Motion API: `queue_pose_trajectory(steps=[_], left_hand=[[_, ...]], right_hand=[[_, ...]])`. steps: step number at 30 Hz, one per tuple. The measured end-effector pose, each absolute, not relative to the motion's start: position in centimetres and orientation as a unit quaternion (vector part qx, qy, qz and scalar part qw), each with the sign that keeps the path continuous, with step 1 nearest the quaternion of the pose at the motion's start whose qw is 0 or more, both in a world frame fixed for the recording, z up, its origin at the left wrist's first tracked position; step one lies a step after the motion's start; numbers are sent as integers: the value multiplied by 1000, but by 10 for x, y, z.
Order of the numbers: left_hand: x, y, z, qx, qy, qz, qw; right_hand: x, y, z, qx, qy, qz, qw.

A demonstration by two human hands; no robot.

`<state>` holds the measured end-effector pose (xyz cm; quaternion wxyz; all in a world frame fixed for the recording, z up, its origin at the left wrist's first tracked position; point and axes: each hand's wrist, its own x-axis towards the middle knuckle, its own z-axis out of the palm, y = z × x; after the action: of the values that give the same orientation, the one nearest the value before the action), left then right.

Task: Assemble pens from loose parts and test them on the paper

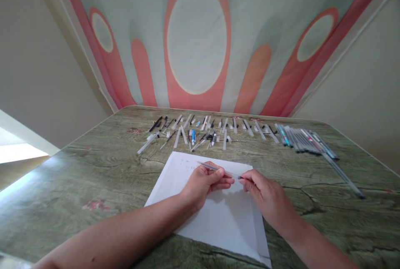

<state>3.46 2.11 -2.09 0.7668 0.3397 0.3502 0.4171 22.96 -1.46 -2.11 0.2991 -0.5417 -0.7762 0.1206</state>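
Note:
Over the white paper, a slim clear pen is held between both hands, tilted slightly down to the right. My left hand pinches its middle between thumb and fingers, the other fingers stretched out below. At its right end, dark in colour, my right hand grips with thumb and forefinger. Whether that dark end is a cap or a plug cannot be made out. Faint small handwriting shows on the paper's upper left, beyond my left hand.
Rows of pen parts, clear barrels and dark pieces, lie across the back of the wood-patterned table. A blue pen part is among them. Several whole pens lie side by side at the right; one long pen juts toward me.

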Motion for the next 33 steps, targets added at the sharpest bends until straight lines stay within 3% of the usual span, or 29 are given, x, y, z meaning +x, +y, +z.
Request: queue_pose_trajectory(steps=[7, 17, 27, 33], left_hand=[[35, 22, -20, 332, 349, 416, 771], [36, 21, -16, 343, 362, 421, 758], [36, 21, -19, 331, 354, 416, 769], [36, 21, -21, 321, 342, 427, 773]], right_hand=[[226, -16, -19, -552, -781, 152, 250], [225, -14, -14, -536, -734, 291, 298], [229, -14, -26, -526, -786, 57, 319], [229, -13, -23, -564, -748, 106, 333]])
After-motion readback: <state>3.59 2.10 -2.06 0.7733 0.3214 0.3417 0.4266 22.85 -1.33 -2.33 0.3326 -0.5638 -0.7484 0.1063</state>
